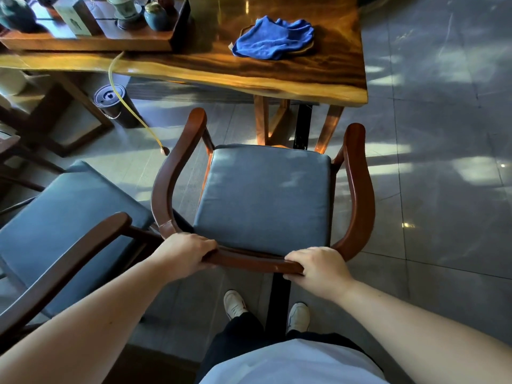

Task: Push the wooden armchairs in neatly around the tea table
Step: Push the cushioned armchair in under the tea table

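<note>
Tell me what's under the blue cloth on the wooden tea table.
The crumpled blue cloth lies on a dark wooden tray or saucer, whose curved rim shows at its right and upper left edges. The cloth covers the rest, so anything else beneath stays hidden. The glossy wooden tea table carries both.

Single head view, looking forward and down, close above armchair (263,195), tea table (304,70) beyond

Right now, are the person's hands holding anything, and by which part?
Yes. Both the left hand and the right hand grip the wooden armchair by its curved back rail, one toward each end.
</note>
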{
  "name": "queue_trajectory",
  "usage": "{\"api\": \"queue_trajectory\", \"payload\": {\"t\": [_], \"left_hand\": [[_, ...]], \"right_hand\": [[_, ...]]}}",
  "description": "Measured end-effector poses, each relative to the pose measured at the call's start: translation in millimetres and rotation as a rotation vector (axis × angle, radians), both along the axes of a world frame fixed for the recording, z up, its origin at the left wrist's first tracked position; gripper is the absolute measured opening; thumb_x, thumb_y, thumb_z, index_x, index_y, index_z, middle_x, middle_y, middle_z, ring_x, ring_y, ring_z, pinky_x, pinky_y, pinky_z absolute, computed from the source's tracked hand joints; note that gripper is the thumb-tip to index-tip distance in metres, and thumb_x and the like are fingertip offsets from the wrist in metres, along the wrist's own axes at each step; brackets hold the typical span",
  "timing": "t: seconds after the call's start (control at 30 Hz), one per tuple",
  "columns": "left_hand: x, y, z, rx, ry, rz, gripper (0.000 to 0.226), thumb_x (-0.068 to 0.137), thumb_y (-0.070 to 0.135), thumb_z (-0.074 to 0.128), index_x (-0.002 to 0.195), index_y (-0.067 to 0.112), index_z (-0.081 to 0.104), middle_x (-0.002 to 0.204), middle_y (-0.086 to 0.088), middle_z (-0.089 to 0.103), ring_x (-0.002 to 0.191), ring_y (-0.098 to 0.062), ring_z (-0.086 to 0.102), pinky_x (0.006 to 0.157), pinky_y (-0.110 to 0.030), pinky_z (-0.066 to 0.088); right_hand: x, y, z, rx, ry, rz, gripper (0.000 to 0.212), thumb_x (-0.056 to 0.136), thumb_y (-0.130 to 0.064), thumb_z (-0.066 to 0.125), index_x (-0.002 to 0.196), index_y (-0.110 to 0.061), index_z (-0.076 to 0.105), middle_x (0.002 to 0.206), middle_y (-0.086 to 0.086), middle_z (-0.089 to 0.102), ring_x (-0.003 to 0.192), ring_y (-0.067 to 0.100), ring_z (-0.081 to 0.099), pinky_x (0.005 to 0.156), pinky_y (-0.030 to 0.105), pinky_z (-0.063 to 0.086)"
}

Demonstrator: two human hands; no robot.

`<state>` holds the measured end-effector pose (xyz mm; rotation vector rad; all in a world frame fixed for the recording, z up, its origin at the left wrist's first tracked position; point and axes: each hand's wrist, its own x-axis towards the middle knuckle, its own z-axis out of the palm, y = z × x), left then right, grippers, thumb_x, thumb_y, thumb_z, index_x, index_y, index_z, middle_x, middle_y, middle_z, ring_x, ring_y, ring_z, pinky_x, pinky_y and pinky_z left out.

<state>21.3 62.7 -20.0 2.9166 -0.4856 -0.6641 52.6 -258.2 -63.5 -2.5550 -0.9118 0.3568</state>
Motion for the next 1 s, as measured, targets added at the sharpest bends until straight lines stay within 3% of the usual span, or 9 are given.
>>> {"api": "queue_trajectory", "payload": {"t": [0.37, 0.43, 0.57, 0.7, 0.77, 0.9, 1.0], "left_hand": [[-3, -22, 3, -0.056, -0.152, -0.097, 0.022, 0.065, 0.029, 0.062, 0.087, 0.025, 0.058, 0.079, 0.006, 0.064, 0.076, -0.023, 0.063, 0.056, -0.032, 0.049], [-7, -47, 1, -0.086, -0.175, -0.116, 0.019, 0.064, 0.029, 0.064, 0.08, 0.023, 0.056, 0.073, 0.004, 0.063, 0.069, -0.024, 0.063, 0.052, -0.032, 0.047], [-4, -90, -4, -0.083, -0.155, -0.088, 0.021, 0.066, 0.031, 0.066, 0.082, 0.024, 0.055, 0.074, 0.003, 0.063, 0.07, -0.025, 0.062, 0.052, -0.031, 0.045], [0, -128, -2, 0.01, -0.108, -0.016, 0.014, 0.08, 0.027, 0.056, 0.092, 0.022, 0.051, 0.09, 0.002, 0.062, 0.083, -0.027, 0.06, 0.061, -0.032, 0.04], [0, -145, -3, 0.084, -0.081, -0.001, 0.016, 0.082, 0.021, 0.055, 0.097, 0.02, 0.049, 0.091, -0.001, 0.061, 0.082, -0.029, 0.059, 0.062, -0.033, 0.035], [3, -164, -6, 0.144, -0.033, 0.048, 0.019, 0.068, 0.022, 0.068, 0.079, 0.021, 0.052, 0.066, 0.002, 0.06, 0.056, -0.026, 0.058, 0.05, -0.031, 0.034], [-1, -164, -17, 0.119, -0.073, 0.069, 0.021, 0.062, 0.031, 0.071, 0.069, 0.022, 0.054, 0.058, 0.003, 0.058, 0.049, -0.025, 0.056, 0.046, -0.029, 0.041]], "right_hand": [[8, -5, -4, 0.077, 0.204, 0.017, 0.039, 0.075, -0.033, 0.069, 0.113, -0.022, 0.066, 0.109, -0.007, 0.069, 0.103, 0.015, 0.062, 0.093, 0.035, 0.047], [12, -16, -11, 0.025, 0.202, 0.052, 0.04, 0.073, -0.033, 0.071, 0.112, -0.023, 0.065, 0.109, -0.008, 0.068, 0.103, 0.015, 0.061, 0.093, 0.036, 0.046], [39, -36, -16, -0.207, 0.236, 0.172, 0.043, 0.071, -0.039, 0.066, 0.111, -0.027, 0.062, 0.105, -0.009, 0.068, 0.1, 0.015, 0.061, 0.092, 0.035, 0.043], [80, -49, -13, -0.531, 0.205, 0.451, 0.021, 0.071, -0.037, 0.059, 0.09, -0.028, 0.054, 0.09, -0.007, 0.067, 0.09, 0.02, 0.062, 0.084, 0.036, 0.043], [97, -53, -14, -0.652, 0.141, 0.57, 0.022, 0.071, -0.041, 0.058, 0.088, -0.026, 0.057, 0.09, -0.005, 0.068, 0.09, 0.023, 0.063, 0.081, 0.035, 0.045], [117, -44, -21, -0.731, 0.086, 0.78, 0.033, 0.07, -0.044, 0.059, 0.091, -0.019, 0.066, 0.088, 0.003, 0.07, 0.085, 0.029, 0.066, 0.066, 0.033, 0.049], [122, -39, -21, -0.752, 0.132, 0.852, 0.028, 0.069, -0.042, 0.063, 0.085, -0.018, 0.065, 0.083, 0.003, 0.068, 0.08, 0.03, 0.065, 0.059, 0.031, 0.046]]}}
